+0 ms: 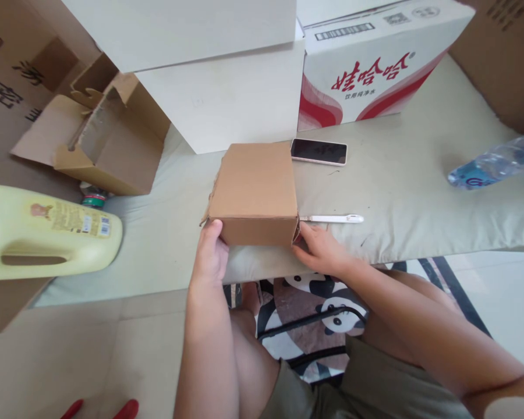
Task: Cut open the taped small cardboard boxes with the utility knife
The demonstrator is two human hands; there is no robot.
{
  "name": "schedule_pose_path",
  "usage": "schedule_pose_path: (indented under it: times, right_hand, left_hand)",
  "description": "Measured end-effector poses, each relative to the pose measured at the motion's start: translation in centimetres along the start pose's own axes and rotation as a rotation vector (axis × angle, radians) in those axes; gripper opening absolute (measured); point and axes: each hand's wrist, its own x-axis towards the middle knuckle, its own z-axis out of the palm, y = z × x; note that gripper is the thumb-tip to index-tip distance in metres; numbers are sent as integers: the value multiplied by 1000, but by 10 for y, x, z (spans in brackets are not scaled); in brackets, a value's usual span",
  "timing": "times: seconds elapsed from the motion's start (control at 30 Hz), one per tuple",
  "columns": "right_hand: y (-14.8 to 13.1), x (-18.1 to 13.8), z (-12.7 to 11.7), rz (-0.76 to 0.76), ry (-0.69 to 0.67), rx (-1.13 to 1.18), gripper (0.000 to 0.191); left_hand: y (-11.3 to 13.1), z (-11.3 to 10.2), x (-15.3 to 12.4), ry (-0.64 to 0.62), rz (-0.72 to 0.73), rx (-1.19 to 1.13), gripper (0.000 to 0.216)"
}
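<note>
A small brown cardboard box (255, 180) lies before me on the cloth-covered table, its plain top closed. Its left edge looks torn and ragged. My left hand (210, 253) grips the front left corner, thumb on the front face and the other fingers mostly hidden. At the front right corner, my right hand (321, 247) holds the box's side edge, where a flap stands slightly apart. Just beyond that hand lies a slim white tool (332, 219) like a utility knife, its left end against the box. A phone (318, 152) rests by the box's far right corner.
White cartons (240, 99) and a red-and-white water carton (367, 75) stand behind. To the left are an open cardboard box (126, 139) and a pale yellow jug (82, 233). A clear plastic bottle (493, 163) lies at right. The table's front edge runs just before my knees.
</note>
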Motion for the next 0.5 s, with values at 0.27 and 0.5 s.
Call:
schedule_pose_path:
  times: [0.27, 0.5]
  right_hand:
    - [-1, 0, 0, 14, -12, 15, 13]
    - [-1, 0, 0, 14, -10, 9, 13]
  left_hand:
    - [0, -1, 0, 1, 2, -2, 67]
    - [0, -1, 1, 3, 1, 3, 70]
